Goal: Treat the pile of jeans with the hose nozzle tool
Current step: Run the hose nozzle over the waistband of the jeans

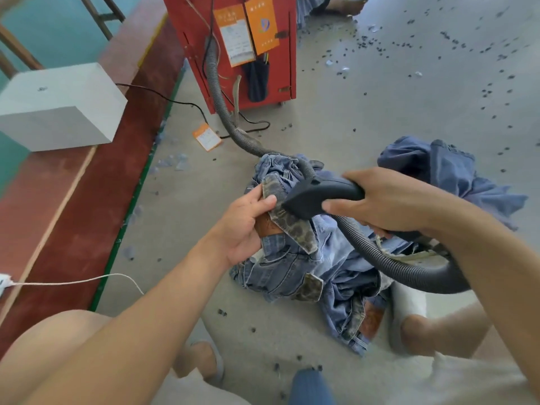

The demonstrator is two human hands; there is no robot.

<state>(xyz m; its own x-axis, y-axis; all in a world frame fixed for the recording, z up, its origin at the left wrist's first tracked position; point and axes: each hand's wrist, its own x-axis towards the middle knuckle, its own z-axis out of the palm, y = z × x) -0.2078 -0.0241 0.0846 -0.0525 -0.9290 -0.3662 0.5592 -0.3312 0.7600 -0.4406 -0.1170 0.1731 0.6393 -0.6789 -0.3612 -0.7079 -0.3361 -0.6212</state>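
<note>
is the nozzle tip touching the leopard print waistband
Touching: the head view shows the nozzle tip pressed against the leopard print waistband, which the left hand holds up; no gap shows.

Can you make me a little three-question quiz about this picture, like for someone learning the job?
1. True or false: the right hand holds the black nozzle.
2. What does the left hand pinch? A) the leopard-print waistband B) the grey box C) the orange tag
3. The ribbed hose runs back to the ___ machine.

Key: 1 true; 2 A; 3 red.
</note>
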